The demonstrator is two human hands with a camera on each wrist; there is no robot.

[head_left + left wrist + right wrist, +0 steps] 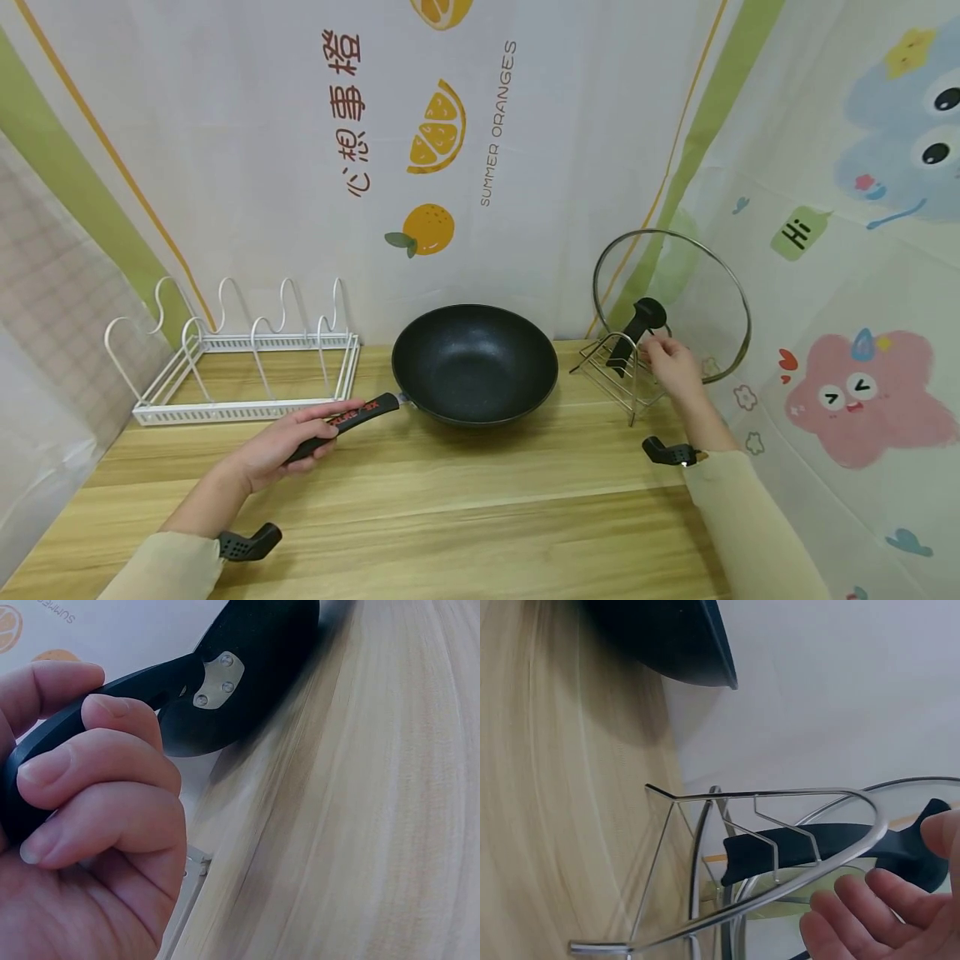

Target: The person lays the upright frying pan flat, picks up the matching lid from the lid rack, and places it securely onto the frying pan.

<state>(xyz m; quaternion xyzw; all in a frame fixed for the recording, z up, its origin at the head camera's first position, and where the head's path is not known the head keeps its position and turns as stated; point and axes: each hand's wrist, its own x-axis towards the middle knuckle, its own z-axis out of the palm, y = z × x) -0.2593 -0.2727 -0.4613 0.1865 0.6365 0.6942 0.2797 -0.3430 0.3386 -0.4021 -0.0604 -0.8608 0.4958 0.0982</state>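
A black wok (475,367) is left of a small wire lid rack (633,392). My left hand (296,442) grips its long black handle (367,413), fingers curled round it, as the left wrist view also shows. A round glass lid with a metal rim (738,292) stands upright in the rack. Its black handle (628,337) faces me, leaning over the wires. My right hand (672,367) is at this handle; in the right wrist view, thumb (943,829) and index finger lie on either side of the handle's thick end (922,866), pinching it.
A white rack (247,408) with tall curved dividers stands on the wooden table (480,517), left of the wok. A printed curtain (450,275) hangs right behind, and another (832,333) closes the right side near the lid.
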